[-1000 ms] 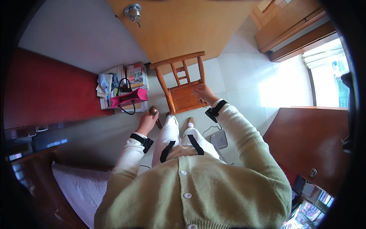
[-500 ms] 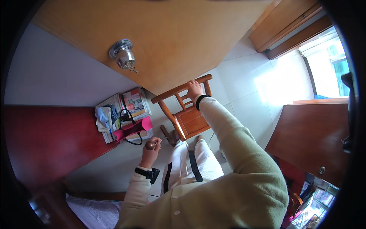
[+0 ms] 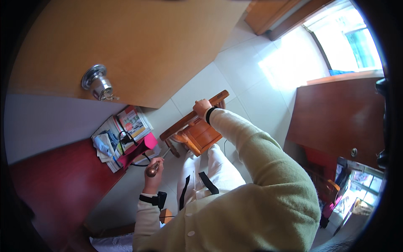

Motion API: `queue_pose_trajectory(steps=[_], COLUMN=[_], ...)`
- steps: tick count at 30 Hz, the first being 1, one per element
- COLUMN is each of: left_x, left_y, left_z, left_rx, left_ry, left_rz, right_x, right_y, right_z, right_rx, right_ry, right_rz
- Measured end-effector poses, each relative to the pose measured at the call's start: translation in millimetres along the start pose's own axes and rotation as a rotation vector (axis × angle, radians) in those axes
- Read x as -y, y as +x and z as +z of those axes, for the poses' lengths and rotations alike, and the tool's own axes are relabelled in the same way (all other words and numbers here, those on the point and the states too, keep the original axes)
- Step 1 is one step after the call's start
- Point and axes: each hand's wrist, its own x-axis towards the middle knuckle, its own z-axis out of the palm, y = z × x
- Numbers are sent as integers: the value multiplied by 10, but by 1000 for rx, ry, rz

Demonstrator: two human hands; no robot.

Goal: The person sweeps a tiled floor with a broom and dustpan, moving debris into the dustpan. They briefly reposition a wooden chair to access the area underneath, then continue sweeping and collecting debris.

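My right hand [image 3: 202,107] is closed around the top rail of a small wooden chair's back. The chair [image 3: 203,135] has a reddish-brown panelled seat and stands just in front of my legs, its back toward the door. Lower left, my left hand [image 3: 152,181] is wrapped around a screwdriver [image 3: 153,169] with a rounded brown handle. Its thin metal shaft points up and right, toward the chair's left side. Whether the tip touches the chair I cannot tell.
A wooden door [image 3: 138,46] with a round metal knob [image 3: 100,86] rises at the upper left. Stacked books and magazines [image 3: 133,119] and a pink bag [image 3: 145,145] lie left of the chair, beside a red surface [image 3: 63,176]. A brown cabinet [image 3: 336,117] stands right.
My view has turned, so the door and knob sit further left. The chair's back has tilted, its slats now mostly hidden behind the top rail. Both hands keep their holds.
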Motion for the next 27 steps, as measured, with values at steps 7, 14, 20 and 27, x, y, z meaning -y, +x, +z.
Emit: queue_pose_trajectory(steps=[7,14,20,27], left_x=[-281,-879,-1794,-2732], left_y=[44,253,559,1306], left_z=[111,687,1469,2467], left_rx=[25,36,141,305], left_ry=[110,241,500,415], left_rz=[90,216,282,395], right_x=[-330,-1211,-2028,-2988], right_y=[-992,-2082,-2791,-3158], right_z=[311,383,144,160], right_rx=[-120,-253,-402,-572], right_ry=[129,461,674,734], right_rz=[-20,229,507,789])
